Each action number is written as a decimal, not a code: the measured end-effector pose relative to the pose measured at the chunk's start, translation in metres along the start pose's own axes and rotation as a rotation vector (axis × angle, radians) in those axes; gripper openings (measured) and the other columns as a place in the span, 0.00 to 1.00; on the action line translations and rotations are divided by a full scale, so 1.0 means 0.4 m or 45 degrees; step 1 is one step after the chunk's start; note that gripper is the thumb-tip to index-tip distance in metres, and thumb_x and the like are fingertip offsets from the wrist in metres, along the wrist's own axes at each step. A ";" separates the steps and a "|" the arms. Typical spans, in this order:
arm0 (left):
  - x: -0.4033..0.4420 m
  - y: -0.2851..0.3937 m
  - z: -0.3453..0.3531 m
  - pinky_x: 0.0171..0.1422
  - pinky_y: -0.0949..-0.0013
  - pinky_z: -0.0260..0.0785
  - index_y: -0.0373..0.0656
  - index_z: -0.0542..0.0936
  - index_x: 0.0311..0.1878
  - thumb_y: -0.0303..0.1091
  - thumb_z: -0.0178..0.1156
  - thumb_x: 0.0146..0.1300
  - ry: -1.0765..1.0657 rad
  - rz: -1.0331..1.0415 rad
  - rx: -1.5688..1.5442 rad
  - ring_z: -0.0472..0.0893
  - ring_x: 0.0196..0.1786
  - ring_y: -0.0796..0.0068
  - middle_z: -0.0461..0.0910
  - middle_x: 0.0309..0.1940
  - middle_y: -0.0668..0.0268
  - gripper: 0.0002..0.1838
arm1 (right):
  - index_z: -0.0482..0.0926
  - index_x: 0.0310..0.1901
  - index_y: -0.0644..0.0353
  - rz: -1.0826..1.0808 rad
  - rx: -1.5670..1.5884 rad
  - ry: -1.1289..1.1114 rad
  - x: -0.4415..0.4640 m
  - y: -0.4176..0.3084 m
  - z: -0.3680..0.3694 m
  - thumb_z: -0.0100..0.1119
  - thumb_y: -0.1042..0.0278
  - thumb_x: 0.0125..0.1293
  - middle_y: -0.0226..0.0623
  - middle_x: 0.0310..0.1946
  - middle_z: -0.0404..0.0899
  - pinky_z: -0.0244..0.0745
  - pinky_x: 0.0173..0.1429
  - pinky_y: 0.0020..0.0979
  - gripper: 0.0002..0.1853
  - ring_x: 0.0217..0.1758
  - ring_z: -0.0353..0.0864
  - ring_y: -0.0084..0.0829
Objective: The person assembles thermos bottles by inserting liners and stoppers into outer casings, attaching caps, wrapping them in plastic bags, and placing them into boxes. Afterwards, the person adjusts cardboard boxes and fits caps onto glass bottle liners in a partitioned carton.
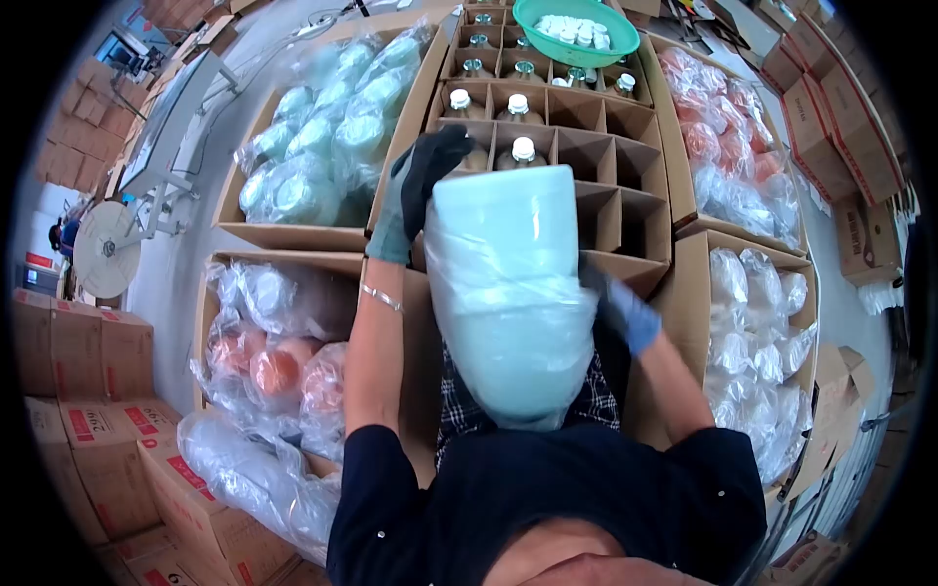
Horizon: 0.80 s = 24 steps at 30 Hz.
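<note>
A large pale blue-green vessel (508, 283), partly wrapped in clear plastic, is upright in front of my body. My left hand (430, 176), in a dark and grey glove, lies against its upper left side, with the fingers bent at the rim. On its right side is my right hand (625, 308), gloved and blurred, with its fingertips hidden. Beyond the vessel stands a divided carton (640, 122) with bottles in some compartments. White caps top several bottles, one (523, 148) just past the vessel's edge.
A green bowl (528, 20) of white caps rests on the carton's far end. Open boxes of plastic-wrapped pale green (366, 127), orange (274, 371) and clear items (762, 332) flank me. Stacked cartons (107, 430) are at the left, and a round white disc (106, 249) stands behind.
</note>
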<state>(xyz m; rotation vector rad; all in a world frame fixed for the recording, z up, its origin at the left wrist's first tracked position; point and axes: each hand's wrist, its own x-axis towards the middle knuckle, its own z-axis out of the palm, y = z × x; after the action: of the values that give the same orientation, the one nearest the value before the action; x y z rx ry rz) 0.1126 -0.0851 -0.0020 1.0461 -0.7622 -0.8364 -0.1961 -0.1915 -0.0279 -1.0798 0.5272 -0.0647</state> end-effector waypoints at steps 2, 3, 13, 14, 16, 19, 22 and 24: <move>0.013 -0.056 -0.058 0.72 0.59 0.58 0.33 0.67 0.65 0.54 0.40 0.73 -0.045 -0.019 -0.093 0.71 0.64 0.60 0.71 0.62 0.53 0.33 | 0.52 0.72 0.59 -0.163 -0.349 -0.210 -0.101 0.093 -0.003 0.68 0.66 0.56 0.39 0.65 0.67 0.56 0.73 0.33 0.45 0.66 0.66 0.30; 0.021 -0.053 -0.052 0.70 0.61 0.61 0.33 0.69 0.62 0.51 0.40 0.73 -0.025 -0.089 -0.213 0.72 0.63 0.62 0.72 0.61 0.53 0.29 | 0.54 0.72 0.60 -0.151 -0.529 -0.266 -0.124 0.091 -0.030 0.68 0.67 0.55 0.39 0.64 0.68 0.57 0.72 0.34 0.44 0.65 0.68 0.31; -0.004 -0.095 0.144 0.60 0.66 0.70 0.33 0.78 0.48 0.51 0.41 0.73 -0.236 -0.159 -0.733 0.80 0.50 0.67 0.80 0.49 0.56 0.27 | 0.75 0.57 0.63 -1.185 -1.307 -0.031 0.089 -0.300 0.033 0.54 0.67 0.64 0.40 0.52 0.77 0.68 0.64 0.37 0.20 0.59 0.75 0.33; -0.034 -0.071 0.144 0.59 0.67 0.70 0.33 0.79 0.47 0.50 0.41 0.73 -0.102 -0.113 -0.599 0.80 0.48 0.68 0.80 0.48 0.56 0.27 | 0.75 0.56 0.64 -1.200 -1.231 -0.163 0.125 -0.280 0.011 0.52 0.66 0.65 0.41 0.52 0.77 0.68 0.64 0.37 0.19 0.59 0.75 0.34; -0.114 0.054 0.119 0.60 0.68 0.69 0.33 0.78 0.50 0.49 0.41 0.74 0.217 0.091 0.223 0.79 0.49 0.69 0.79 0.49 0.57 0.26 | 0.78 0.52 0.65 -1.040 -1.073 -0.176 0.175 -0.316 -0.060 0.46 0.54 0.68 0.47 0.54 0.76 0.67 0.66 0.37 0.22 0.60 0.74 0.41; -0.072 0.054 0.132 0.65 0.67 0.64 0.31 0.73 0.58 0.47 0.42 0.73 0.382 0.273 0.364 0.75 0.57 0.67 0.76 0.55 0.56 0.27 | 0.81 0.49 0.63 -1.059 -1.023 -0.103 0.158 -0.355 -0.019 0.48 0.51 0.65 0.47 0.54 0.76 0.64 0.66 0.39 0.24 0.61 0.72 0.44; -0.101 0.011 0.165 0.70 0.65 0.57 0.30 0.66 0.65 0.41 0.46 0.72 0.375 0.120 0.025 0.70 0.64 0.65 0.71 0.62 0.54 0.26 | 0.80 0.51 0.62 -1.228 -1.283 -0.286 0.195 -0.359 0.015 0.59 0.51 0.56 0.45 0.53 0.77 0.63 0.67 0.42 0.26 0.62 0.71 0.44; -0.121 0.037 0.149 0.68 0.65 0.60 0.31 0.69 0.63 0.42 0.47 0.71 0.379 0.298 0.449 0.71 0.62 0.65 0.73 0.59 0.55 0.25 | 0.79 0.51 0.63 -0.910 -1.002 0.017 0.242 -0.312 -0.130 0.65 0.68 0.52 0.43 0.52 0.77 0.66 0.66 0.38 0.22 0.59 0.74 0.41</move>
<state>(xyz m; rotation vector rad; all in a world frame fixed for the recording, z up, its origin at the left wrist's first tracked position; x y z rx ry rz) 0.0419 -0.0641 0.0242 1.3289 -0.7736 -0.3395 -0.1092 -0.3237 0.0231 -2.0035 0.1387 -0.5239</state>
